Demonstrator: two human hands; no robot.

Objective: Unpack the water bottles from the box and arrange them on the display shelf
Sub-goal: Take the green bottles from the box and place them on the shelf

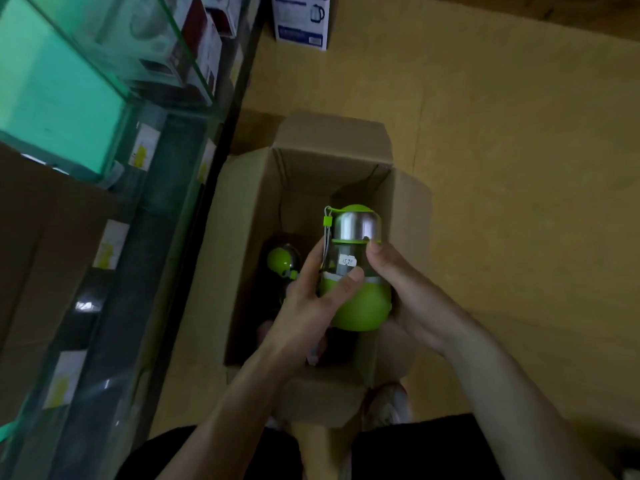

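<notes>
Dim indoor light, soft focus, wide-angle bend.
Green glow off the glass shelf (62, 81) at upper left, pale glare streaks on its lower panes. Inside of the box (329, 140) falls near black. Small highlight on the bottle (356, 226) steel band. The floor (502, 133) evenly lit, yellow-brown cast. Edges curved, smeared.

A small housewares shop: glass display shelves (62, 84) hold boxed goods (207, 53) at left, a boxed kettle (301, 22) stands on the floor (502, 140), and a green bottle (360, 303) over an open carton (249, 216) bears a handwritten price sticker (347, 260) (figures too blurred to read).
</notes>
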